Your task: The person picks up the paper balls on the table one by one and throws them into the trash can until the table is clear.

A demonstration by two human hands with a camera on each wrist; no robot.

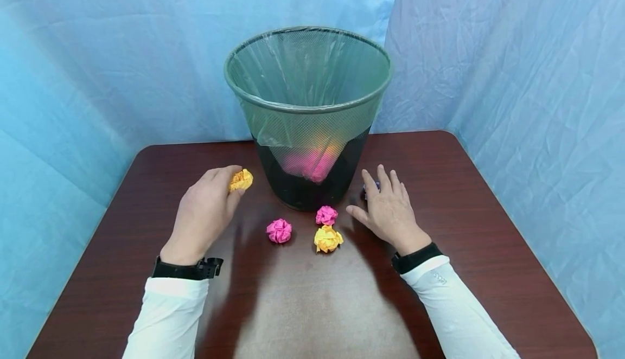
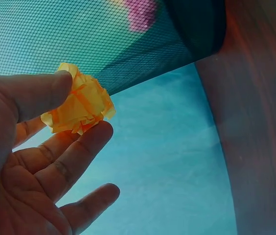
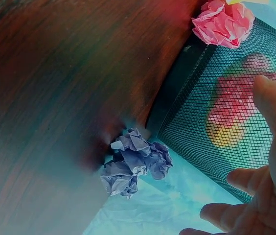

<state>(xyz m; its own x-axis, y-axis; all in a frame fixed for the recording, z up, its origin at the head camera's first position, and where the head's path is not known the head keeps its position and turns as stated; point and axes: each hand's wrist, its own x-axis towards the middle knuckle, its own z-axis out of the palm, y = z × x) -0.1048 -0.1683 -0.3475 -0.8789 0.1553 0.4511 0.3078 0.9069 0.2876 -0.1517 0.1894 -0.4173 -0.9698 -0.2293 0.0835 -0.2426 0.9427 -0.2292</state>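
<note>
My left hand (image 1: 202, 212) pinches a yellow crumpled paper ball (image 2: 84, 107) between thumb and fingertips, raised beside the left of the mesh wastebasket (image 1: 307, 108). In the left wrist view the little finger stands apart from the ball. On the basket's right, my right hand (image 1: 390, 215) has its fingers spread and holds nothing. Bluish-purple crumpled paper (image 3: 135, 164) lies beyond its fingers near the basket's base, mostly hidden by them in the head view. Two pink paper balls (image 1: 279, 231) and another yellow ball (image 1: 328, 238) rest on the table in front of the basket.
A clear plastic liner (image 1: 312, 71) hangs inside the basket and folds over its rim. Pink and yellow paper (image 1: 312, 165) shows through the mesh low inside. The dark brown table (image 1: 439, 294) has light blue cloth (image 1: 97, 66) around its back and sides.
</note>
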